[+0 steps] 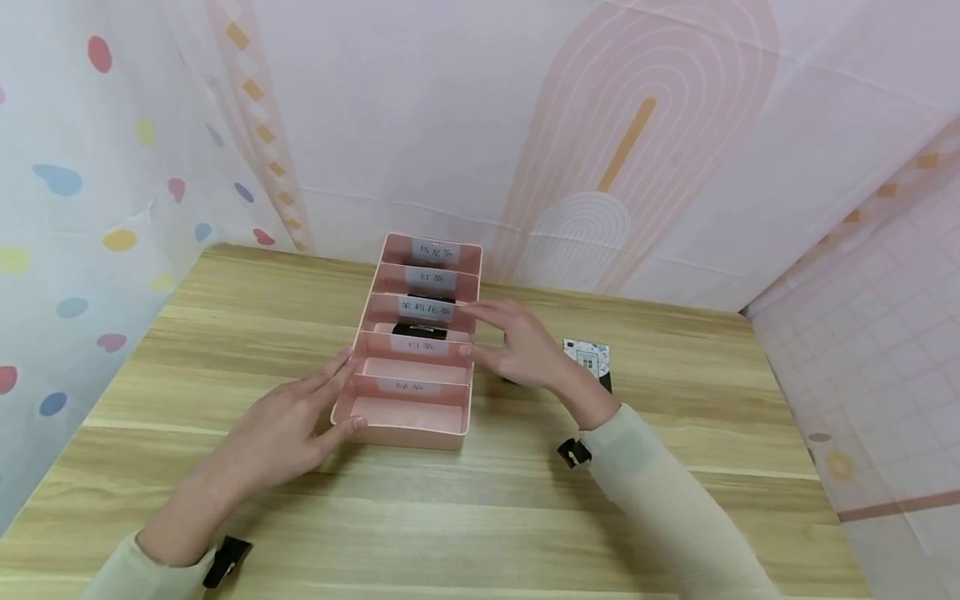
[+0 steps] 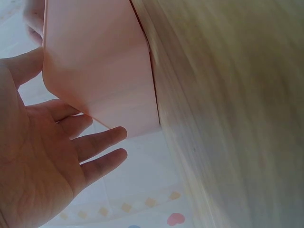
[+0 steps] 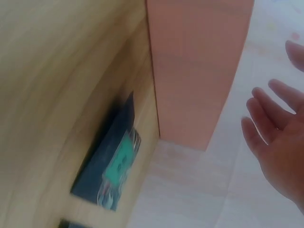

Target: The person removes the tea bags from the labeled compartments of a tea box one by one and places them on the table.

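Note:
A pink divided box (image 1: 408, 437) stands on the table, with paper labels on its dividers. Beside its near left corner is my left hand (image 1: 279, 433), the thumb at the front rim and the fingers extended along the side. The left wrist view shows this hand (image 2: 38, 156) spread at the box wall (image 2: 104, 61). My right hand (image 1: 525, 348) reaches over the right rim, its fingers loosely extended. In the right wrist view those fingers (image 3: 266, 114) hold nothing. A dark packet (image 1: 420, 332) lies in the middle compartment; the two nearest compartments show bare bottoms.
Right of the box lies a packet with a patterned light front (image 1: 588, 357). Another, dark with a green label (image 3: 118, 161), lies close to the box wall, mostly hidden by my right hand in the head view. Patterned cloth (image 1: 420, 125) hangs behind the wooden table (image 1: 480, 517).

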A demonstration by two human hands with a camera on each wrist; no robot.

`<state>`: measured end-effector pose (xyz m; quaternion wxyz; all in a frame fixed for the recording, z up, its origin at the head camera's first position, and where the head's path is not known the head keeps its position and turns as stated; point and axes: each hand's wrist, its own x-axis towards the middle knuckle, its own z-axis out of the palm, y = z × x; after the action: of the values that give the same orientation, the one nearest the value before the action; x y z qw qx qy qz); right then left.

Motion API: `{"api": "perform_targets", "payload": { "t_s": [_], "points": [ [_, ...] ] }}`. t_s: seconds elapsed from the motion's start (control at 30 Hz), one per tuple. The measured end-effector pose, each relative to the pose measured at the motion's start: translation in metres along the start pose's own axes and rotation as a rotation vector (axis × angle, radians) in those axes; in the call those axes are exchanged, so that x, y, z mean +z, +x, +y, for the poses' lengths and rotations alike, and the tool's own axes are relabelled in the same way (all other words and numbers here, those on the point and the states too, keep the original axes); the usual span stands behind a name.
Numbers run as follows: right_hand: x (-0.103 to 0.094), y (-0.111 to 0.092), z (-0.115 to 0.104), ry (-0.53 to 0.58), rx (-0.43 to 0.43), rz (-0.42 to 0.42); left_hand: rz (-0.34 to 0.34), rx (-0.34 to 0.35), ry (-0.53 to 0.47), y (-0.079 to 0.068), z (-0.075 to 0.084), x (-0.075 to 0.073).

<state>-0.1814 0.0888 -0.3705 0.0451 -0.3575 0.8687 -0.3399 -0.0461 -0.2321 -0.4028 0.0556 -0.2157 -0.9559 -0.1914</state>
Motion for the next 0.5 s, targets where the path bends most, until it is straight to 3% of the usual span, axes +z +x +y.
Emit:
{"api": "perform_targets", "payload": {
  "t_s": [0.27,0.5],
  "points": [
    [0.013,0.015,-0.005,0.051,-0.018,-0.01,-0.012,-0.003,-0.011,0.0,0.001,-0.001],
    [0.024,0.026,-0.009,0.103,0.036,-0.031,-0.026,-0.007,-0.007,0.0,0.0,-0.002]
  ]
}}
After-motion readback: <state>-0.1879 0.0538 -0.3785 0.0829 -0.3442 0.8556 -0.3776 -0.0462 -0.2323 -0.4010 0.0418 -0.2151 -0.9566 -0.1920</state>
